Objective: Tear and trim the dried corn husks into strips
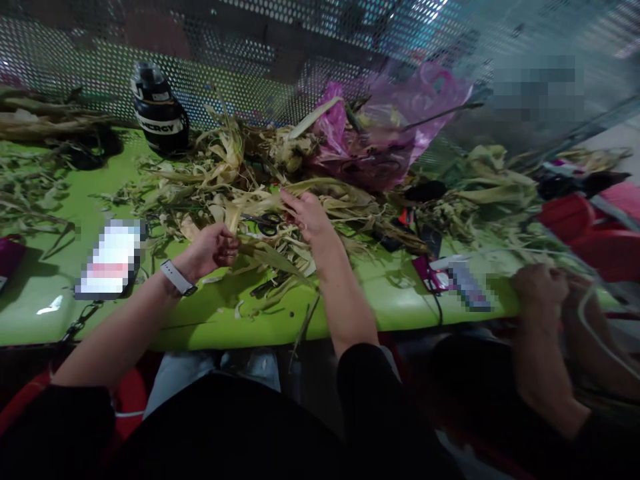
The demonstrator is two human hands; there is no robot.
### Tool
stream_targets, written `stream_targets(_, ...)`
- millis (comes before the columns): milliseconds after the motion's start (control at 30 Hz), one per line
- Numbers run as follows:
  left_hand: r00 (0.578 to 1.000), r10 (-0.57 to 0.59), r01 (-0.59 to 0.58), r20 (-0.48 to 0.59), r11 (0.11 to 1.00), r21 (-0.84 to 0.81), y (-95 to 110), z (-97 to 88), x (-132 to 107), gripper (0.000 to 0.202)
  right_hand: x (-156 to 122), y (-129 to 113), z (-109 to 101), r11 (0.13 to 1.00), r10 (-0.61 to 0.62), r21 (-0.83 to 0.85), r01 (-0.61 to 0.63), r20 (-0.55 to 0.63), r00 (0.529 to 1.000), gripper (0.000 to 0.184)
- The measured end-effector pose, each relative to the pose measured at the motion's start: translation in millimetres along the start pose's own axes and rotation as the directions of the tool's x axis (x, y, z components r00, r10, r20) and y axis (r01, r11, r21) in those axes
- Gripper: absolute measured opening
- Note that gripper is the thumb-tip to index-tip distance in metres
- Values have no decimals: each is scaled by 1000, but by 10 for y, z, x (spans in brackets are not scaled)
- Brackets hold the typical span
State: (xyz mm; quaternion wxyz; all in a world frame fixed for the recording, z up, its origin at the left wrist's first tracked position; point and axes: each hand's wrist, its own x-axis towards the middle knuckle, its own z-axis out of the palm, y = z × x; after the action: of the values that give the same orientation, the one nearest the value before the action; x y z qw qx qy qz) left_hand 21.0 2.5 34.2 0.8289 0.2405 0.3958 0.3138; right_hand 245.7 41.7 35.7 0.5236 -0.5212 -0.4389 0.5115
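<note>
My left hand (214,248), below a white watch band, is closed with curled fingers at the base of a pale dried corn husk (233,219). My right hand (309,215) reaches in from the other side. Its thumb and fingertips come together on the end of a husk strip (263,199) stretched between the hands. Scissors with black handles (270,224) lie just left of my right hand, partly under husks. A long greenish husk leaf (277,260) and small scraps lie on the green tabletop (200,327) below both hands.
A black bottle (159,113) stands behind the husk heap, beside a pink plastic bag (380,143) against the perforated metal screen (280,40). A lit phone (111,259) lies left, another phone (470,285) right. A co-worker's hands (541,288) rest at the right table edge.
</note>
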Motion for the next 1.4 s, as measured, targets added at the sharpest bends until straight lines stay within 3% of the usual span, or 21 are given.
stream_targets(200,981,170,-164,-88,984,67,-9,30,-2,18,-3,-74,-134,999,-7,-39,9,60,998,43)
stream_targets(300,976,199,-191,-89,978,85,10,19,-20,19,-50,-166,-257,991,-90,105,84,54,994,48)
stream_targets(400,980,195,-193,-39,980,51,25,-20,-12,21,-113,-215,-327,974,-125,203,96,134,983,54)
stream_targets(467,974,227,-226,-19,974,28,21,-51,11,19,-147,-195,-273,997,-39,77,20,248,968,50)
stream_targets(533,969,249,-249,1,968,26,10,-72,34,17,-168,-144,-140,987,104,-155,-49,371,923,42)
stream_targets(600,970,242,-243,23,970,32,-3,-73,40,17,-180,-87,19,959,165,-280,-44,421,892,36)
stream_targets(767,981,192,-192,6,979,71,-32,-16,2,12,-201,-19,228,967,142,-247,-56,343,928,28)
stream_targets(967,982,187,-188,23,980,71,-65,49,-19,14,-169,35,231,974,176,-191,-121,298,938,25)
stream_targets(1167,990,129,-136,53,980,144,-83,48,-19,19,-135,57,230,988,93,-147,-49,310,946,33)
stream_targets(1400,988,65,-102,138,953,284,-72,28,-37,22,-109,60,261,984,72,-179,-15,317,946,27)
